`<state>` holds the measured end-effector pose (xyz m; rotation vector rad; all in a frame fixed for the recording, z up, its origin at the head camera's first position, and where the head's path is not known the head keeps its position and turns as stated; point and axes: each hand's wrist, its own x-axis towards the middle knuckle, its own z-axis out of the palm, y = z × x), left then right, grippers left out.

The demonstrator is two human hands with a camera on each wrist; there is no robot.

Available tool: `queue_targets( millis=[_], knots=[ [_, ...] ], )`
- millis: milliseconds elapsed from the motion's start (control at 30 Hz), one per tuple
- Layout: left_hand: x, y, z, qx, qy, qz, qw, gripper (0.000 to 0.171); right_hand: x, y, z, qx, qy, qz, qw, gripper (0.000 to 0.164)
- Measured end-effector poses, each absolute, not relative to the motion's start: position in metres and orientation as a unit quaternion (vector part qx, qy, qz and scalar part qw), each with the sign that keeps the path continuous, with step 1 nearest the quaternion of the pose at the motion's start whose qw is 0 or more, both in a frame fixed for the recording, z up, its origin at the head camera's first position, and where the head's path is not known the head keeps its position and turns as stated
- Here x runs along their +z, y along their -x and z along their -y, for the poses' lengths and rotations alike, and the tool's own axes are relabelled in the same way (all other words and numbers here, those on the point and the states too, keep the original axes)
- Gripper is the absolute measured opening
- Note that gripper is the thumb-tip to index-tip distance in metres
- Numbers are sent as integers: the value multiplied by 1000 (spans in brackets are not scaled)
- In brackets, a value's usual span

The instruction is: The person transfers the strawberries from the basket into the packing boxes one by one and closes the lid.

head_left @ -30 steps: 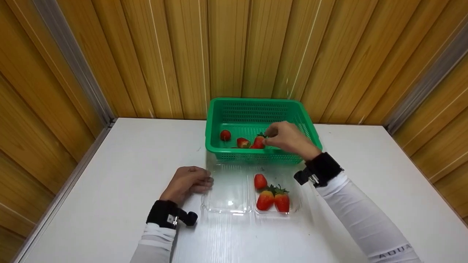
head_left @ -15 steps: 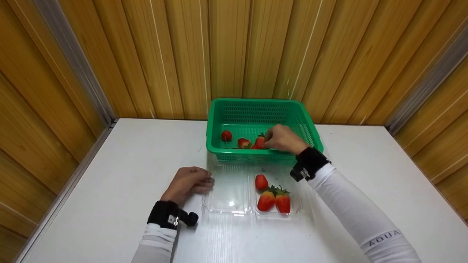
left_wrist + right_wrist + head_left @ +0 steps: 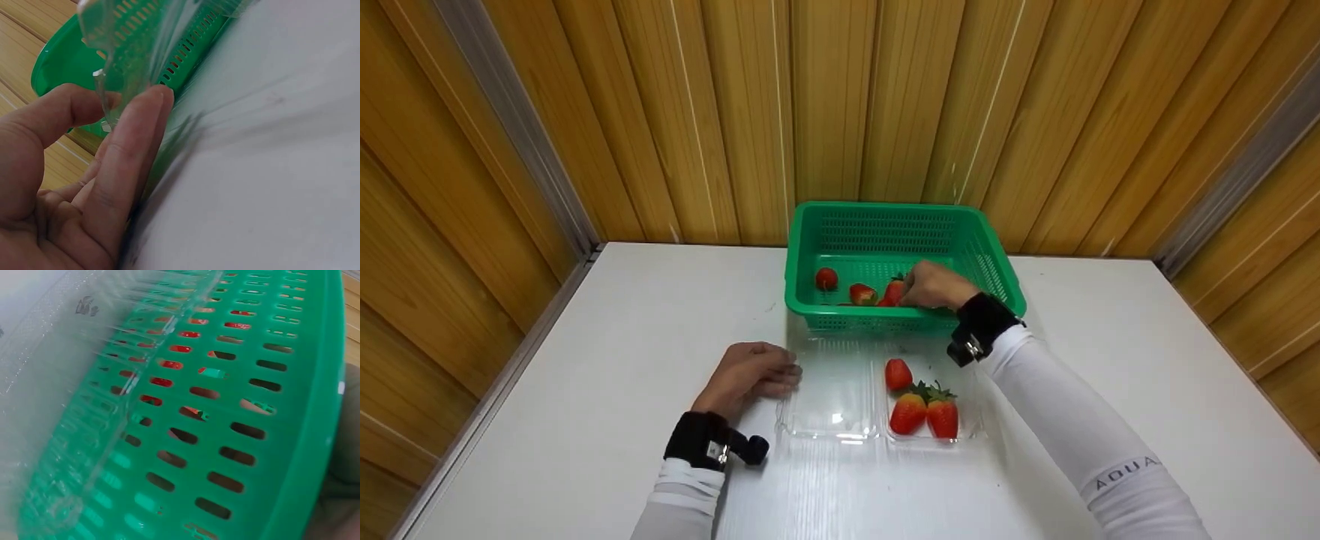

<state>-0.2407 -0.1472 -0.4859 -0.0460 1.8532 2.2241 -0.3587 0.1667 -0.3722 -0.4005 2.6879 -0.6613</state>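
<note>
A clear plastic clamshell box (image 3: 832,401) lies unfolded on the table. Its right half bears strawberries: one (image 3: 898,374) farther back and two (image 3: 908,414) side by side in front. At the left half's edge, my left hand (image 3: 750,373) holds the thin plastic rim (image 3: 101,90) between thumb and fingers. Behind the box stands a green basket (image 3: 847,309) with several strawberries inside. My right hand (image 3: 936,285) reaches down into it, with its fingers beside a strawberry (image 3: 893,290). The basket's front wall hides those fingertips, so any grip stays unseen.
Inside the basket, one strawberry (image 3: 826,278) sits apart at the left and another (image 3: 862,293) near the front middle. A wood-patterned wall (image 3: 720,120) rises behind the white table (image 3: 675,300). The box's back edge lies against the basket's front.
My right hand has moved slightly left and lower into the basket, its forearm swinging left. The left hand and the box have stayed in place.
</note>
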Motion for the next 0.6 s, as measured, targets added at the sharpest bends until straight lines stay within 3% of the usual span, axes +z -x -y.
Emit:
queue_targets(
  millis=[200, 600],
  knots=[
    [-486, 241, 148, 763, 14, -635, 121, 29, -378, 363, -164, -237, 142, -941, 194, 37],
    [-487, 240, 148, 762, 24, -636, 123, 29, -386, 371, -157, -213, 153, -946, 192, 28]
  ],
)
